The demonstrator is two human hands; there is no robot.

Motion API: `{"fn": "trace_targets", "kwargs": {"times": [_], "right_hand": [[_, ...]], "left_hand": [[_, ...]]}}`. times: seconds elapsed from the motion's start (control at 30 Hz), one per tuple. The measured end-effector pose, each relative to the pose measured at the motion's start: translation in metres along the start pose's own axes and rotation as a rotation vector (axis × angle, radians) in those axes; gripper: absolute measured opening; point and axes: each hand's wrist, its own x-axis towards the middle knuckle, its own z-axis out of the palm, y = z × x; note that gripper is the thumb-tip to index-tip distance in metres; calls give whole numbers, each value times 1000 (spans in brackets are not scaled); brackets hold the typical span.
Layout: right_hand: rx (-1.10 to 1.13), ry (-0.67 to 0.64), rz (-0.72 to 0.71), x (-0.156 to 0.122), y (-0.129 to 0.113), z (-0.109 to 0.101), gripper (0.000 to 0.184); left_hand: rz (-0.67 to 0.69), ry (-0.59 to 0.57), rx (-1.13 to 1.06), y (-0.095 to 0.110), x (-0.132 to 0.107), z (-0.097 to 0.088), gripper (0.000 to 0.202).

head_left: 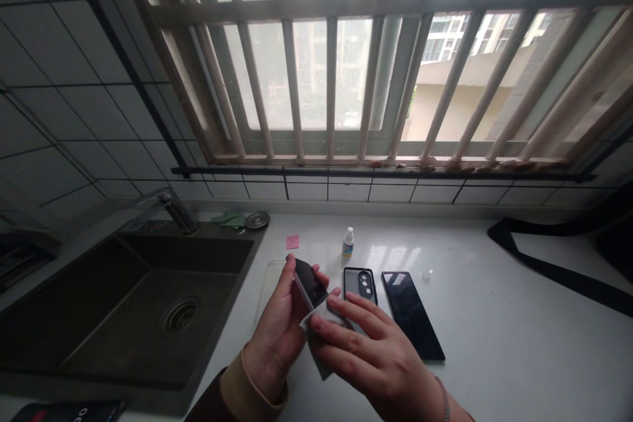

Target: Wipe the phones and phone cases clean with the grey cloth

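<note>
The left hand [275,336] grips a dark glossy panel [310,283] on edge while the right hand [378,349], fingers spread, presses a grey cloth [321,353] against it; a loose grip could let the panel slip onto the white tabletop [509,343] or into the sink [148,316] at 9 o'clock. Around them are one spray bottle [348,244] at 12 o'clock, one black phone case [359,293] and one black phone [413,314] at 1 o'clock, and one clear shell [270,287] at 11 o'clock.

Glossy black panel [310,283]: white-edged, held tilted, upper end toward twelve o'clock. Grey wiping cloth [319,357]: crumpled against its lower end, corner hanging toward six o'clock.
</note>
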Motion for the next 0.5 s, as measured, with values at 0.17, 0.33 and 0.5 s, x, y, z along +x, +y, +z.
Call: {"fn": "trace_targets", "kwargs": {"times": [0.17,0.33,0.5], "right_hand": [[-39,10,58,-4,1,6,43],[24,29,72,-6,3,12,45],[74,56,81,-5,7,16,46]], "left_hand": [[17,79,13,-2,4,-2,40],[8,26,28,-1,4,-2,50],[107,78,42,3,5,-1,54]]}}
